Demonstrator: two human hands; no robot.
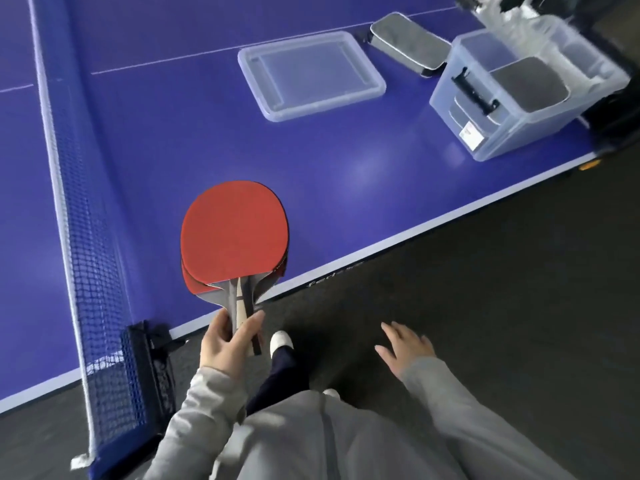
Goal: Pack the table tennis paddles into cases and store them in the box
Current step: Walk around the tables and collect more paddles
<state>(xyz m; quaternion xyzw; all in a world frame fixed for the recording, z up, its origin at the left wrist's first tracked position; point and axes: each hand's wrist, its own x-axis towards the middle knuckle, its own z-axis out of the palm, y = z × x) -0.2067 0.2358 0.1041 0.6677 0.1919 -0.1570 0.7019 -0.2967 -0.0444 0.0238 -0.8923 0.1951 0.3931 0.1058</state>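
My left hand [227,341] grips the handles of two stacked red-faced paddles [233,233], held above the near edge of the blue table [173,140]. My right hand [405,348] hovers open over the floor, holding nothing. At the far right stands a clear plastic box [485,133] with grey cases [528,83] inside. One more grey case [408,43] lies on the table behind the box. The box's clear lid [311,74] lies flat on the table to the left of them.
The net [90,237] runs down the left side, with its clamp [149,362] at the table edge. Dark floor [485,289] lies to the right of the table. My shoe [281,341] shows below the paddles. Dark equipment stands beyond the box.
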